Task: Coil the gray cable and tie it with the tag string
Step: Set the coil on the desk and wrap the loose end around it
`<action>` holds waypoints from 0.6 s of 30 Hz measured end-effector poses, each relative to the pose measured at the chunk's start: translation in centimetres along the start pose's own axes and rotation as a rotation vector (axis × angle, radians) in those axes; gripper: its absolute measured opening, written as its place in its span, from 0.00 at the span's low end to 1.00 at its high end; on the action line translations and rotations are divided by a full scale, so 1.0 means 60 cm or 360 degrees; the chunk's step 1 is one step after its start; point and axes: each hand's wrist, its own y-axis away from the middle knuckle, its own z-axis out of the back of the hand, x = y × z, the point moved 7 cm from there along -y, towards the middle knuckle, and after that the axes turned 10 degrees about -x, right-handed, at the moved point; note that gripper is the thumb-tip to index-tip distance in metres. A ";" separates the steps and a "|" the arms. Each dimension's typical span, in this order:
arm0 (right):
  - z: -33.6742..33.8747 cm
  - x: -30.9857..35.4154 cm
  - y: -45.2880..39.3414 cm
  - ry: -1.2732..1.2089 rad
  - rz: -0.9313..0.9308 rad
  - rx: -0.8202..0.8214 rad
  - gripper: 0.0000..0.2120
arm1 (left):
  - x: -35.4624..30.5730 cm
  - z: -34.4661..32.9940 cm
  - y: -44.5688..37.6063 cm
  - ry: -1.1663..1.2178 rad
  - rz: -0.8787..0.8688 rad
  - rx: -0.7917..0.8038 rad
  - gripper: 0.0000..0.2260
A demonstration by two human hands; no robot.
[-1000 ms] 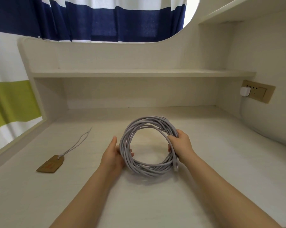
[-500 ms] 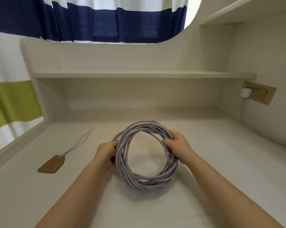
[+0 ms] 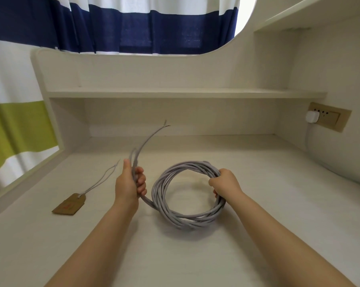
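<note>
the gray cable (image 3: pixel 187 204) lies as a round coil on the pale desk top (image 3: pixel 278 204), but it is no longer held from both sides. half a second ago the left hand (image 3: pixel 131 183) gripped the coil's left edge; now that hand has come away to the left and is curled round a loose run of the same cable, which leaves the coil's lower left side, passes up through the fist and rises above it. the free cable end (image 3: pixel 165 124) now sticks up and back toward the shelf wall, with bare wires showing at its tip; in the earlier frames no such end stood out of the coil. the right hand (image 3: pixel 224 183) keeps its grip on the coil's right side, fingers wrapped round the bundled turns, much where it was before. the coil itself sits a little farther right and looks flatter on the desk than it did.

the brown paper tag (image 3: pixel 70 206) with its thin tag string (image 3: pixel 102 179) stays on the desk to the left, apart from both hands and untouched, the string trailing away toward the back. a white plug (image 3: pixel 311 117) sits in the wall socket (image 3: pixel 330 120) at the right.
</note>
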 end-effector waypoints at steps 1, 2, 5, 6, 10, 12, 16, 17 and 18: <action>-0.002 0.005 0.001 0.0015 0.0028 0.0021 0.05 | -0.007 -0.004 0.003 -0.0073 -0.0077 0.0000 0.22; -0.004 0.011 0.003 0.0025 0.0064 0.0047 0.04 | -0.015 -0.007 0.006 -0.0152 -0.0162 -0.0007 0.20; -0.007 0.027 0.011 0.0047 0.0168 0.0116 0.02 | -0.042 -0.020 0.015 -0.0389 -0.0461 0.0009 0.09; -0.007 0.030 0.014 0.0046 0.0194 0.0130 0.03 | -0.051 -0.024 0.017 -0.0440 -0.0546 0.0031 0.07; -0.007 0.040 0.020 0.0014 0.0249 0.0153 0.04 | -0.086 -0.042 0.027 -0.0591 -0.0820 0.0129 0.07; -0.006 0.041 0.021 0.0027 0.0251 0.0149 0.04 | -0.099 -0.051 0.034 -0.0592 -0.0902 0.0177 0.07; -0.006 0.038 0.020 0.0069 0.0238 0.0151 0.03 | -0.121 -0.049 0.037 -0.0438 -0.0967 0.0141 0.07; -0.005 0.039 0.021 0.0072 0.0237 0.0154 0.03 | -0.124 -0.049 0.038 -0.0413 -0.0981 0.0151 0.08; -0.006 0.038 0.021 0.0069 0.0231 0.0156 0.03 | -0.127 -0.048 0.040 -0.0395 -0.0995 0.0169 0.09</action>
